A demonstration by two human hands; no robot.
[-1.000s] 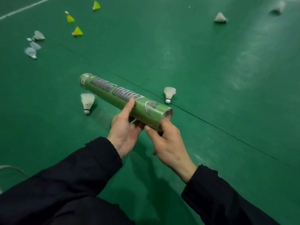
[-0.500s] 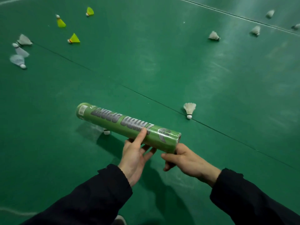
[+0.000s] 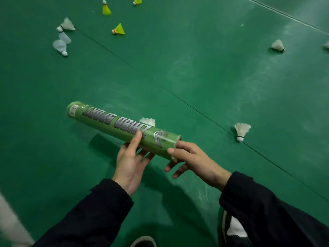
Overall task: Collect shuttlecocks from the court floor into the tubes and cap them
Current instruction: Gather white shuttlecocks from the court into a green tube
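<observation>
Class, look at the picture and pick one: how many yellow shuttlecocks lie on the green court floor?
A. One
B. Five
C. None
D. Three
D: three yellow shuttlecocks show at the top of the head view, one left of the top edge, one cut by the edge, and one lower down; the others on the floor are white.

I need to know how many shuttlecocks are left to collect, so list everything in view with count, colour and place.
Tube: one, green, held level over the floor by both hands.
White shuttlecocks: seven; three far left, one partly hidden behind the tube, one on the seam at right, one far right, one cut off at the right edge.
Yellow shuttlecocks: three, at the top.
Court floor: green, dark seams.
Shoes: two, bottom edge.
Left hand: grips the tube's middle.
Right hand: at the tube's near end.
</observation>
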